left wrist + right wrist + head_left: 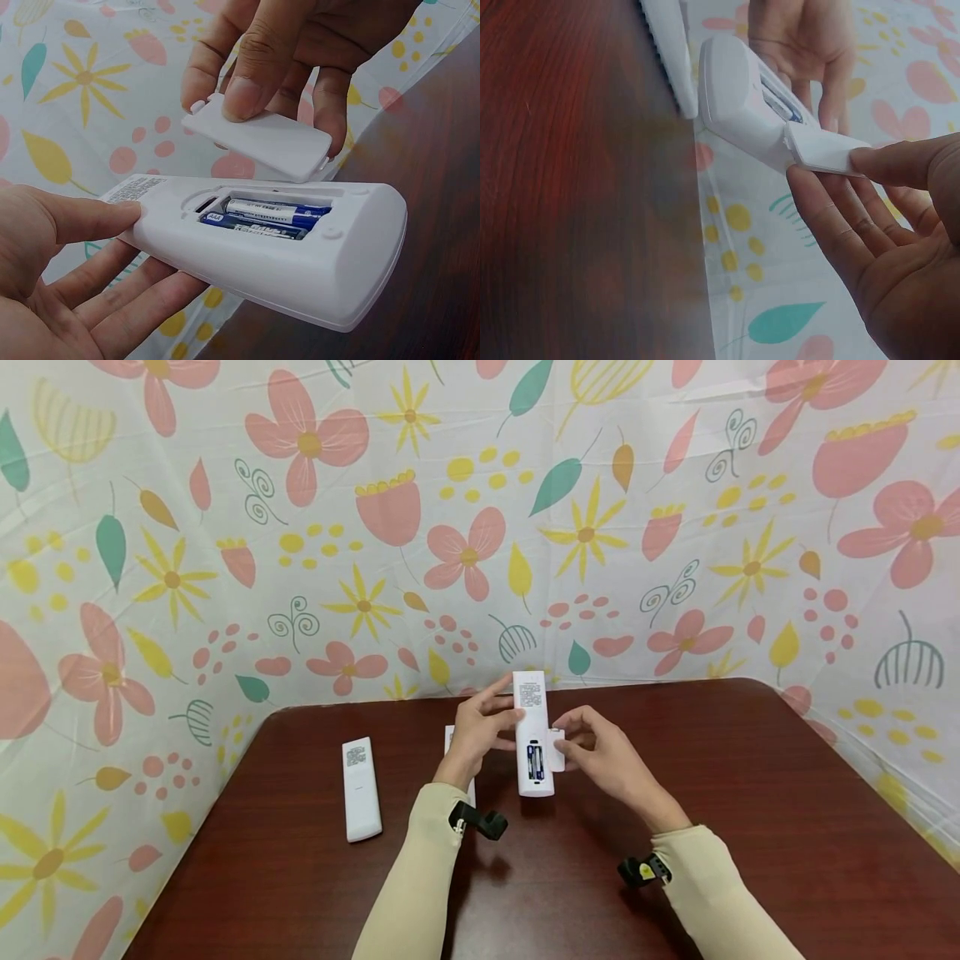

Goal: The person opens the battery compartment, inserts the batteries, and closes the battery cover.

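A white remote control [532, 727] is held above the table, its back turned up and its battery bay uncovered. Two blue-and-white AAA batteries [262, 217] lie side by side in that bay. My left hand [480, 727] grips the remote near its labelled end, thumb on the back and fingers beneath. Between thumb and fingers, my right hand [600, 752] pinches the small white battery cover [259, 139], just beside the open bay. Small tabs stick out at the cover's ends in the left wrist view.
Another white remote [362, 789] lies face down on the dark red-brown table [300, 893], to the left. A further white remote [667, 52] lies partly hidden behind my left arm. Flower-patterned cloth [465, 460] hangs behind the table and along its sides.
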Demonstrator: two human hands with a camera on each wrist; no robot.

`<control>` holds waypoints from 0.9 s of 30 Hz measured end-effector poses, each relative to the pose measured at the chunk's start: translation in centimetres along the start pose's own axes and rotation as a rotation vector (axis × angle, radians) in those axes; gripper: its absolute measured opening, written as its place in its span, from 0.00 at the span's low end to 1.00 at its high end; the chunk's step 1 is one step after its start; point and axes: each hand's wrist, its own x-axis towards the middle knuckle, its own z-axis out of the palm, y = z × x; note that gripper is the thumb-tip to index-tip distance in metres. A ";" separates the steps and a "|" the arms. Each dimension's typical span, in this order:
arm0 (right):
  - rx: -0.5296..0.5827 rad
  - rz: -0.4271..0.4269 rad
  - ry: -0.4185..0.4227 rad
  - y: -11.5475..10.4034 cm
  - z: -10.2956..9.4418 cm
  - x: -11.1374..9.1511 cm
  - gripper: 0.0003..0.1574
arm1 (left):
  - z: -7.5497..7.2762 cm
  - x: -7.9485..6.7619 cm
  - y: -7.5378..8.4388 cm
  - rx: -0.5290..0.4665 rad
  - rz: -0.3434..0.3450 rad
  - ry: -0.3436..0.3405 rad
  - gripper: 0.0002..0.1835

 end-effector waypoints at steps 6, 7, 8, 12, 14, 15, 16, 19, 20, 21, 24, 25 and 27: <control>0.017 -0.010 -0.028 -0.1 0.7 -0.1 0.17 | -0.1 0.1 0.0 -0.003 -0.003 0.003 0.33; 0.015 -0.013 -0.032 -0.1 0.8 -0.1 0.17 | -0.1 0.2 0.0 -0.003 -0.003 0.003 0.33; 0.013 -0.014 -0.036 -0.1 0.9 -0.1 0.17 | -0.1 0.2 0.0 -0.004 -0.003 0.003 0.33; 0.017 -0.009 -0.047 -0.2 1.2 -0.2 0.17 | -0.1 0.2 -0.1 -0.006 0.002 0.002 0.33; 0.024 -0.006 -0.052 -0.2 1.3 -0.3 0.17 | -0.1 0.2 -0.1 -0.006 0.004 0.003 0.33; 0.023 -0.005 -0.056 -0.2 1.4 -0.3 0.17 | -0.1 0.2 -0.1 -0.006 0.004 0.003 0.33; 0.019 -0.005 -0.060 -0.2 1.5 -0.3 0.17 | -0.1 0.1 -0.1 -0.005 0.005 0.003 0.33; 0.003 -0.011 -0.074 -0.3 1.6 -0.4 0.16 | -0.1 0.1 0.0 -0.004 0.004 0.003 0.33; -0.006 -0.016 -0.078 -0.3 1.6 -0.4 0.16 | -0.1 0.1 0.0 -0.003 0.004 0.003 0.33; -0.017 -0.021 -0.079 -0.3 1.6 -0.4 0.16 | -0.1 0.0 0.1 -0.002 0.003 0.002 0.33; -0.042 -0.036 -0.086 -0.3 1.6 -0.4 0.15 | -0.1 0.0 0.1 0.001 0.002 0.000 0.33; -0.054 -0.040 -0.085 -0.3 1.6 -0.4 0.15 | -0.1 0.0 0.1 0.001 0.002 -0.002 0.33; -0.068 -0.047 -0.082 -0.3 1.6 -0.4 0.16 | -0.1 0.0 0.1 0.002 0.002 -0.004 0.33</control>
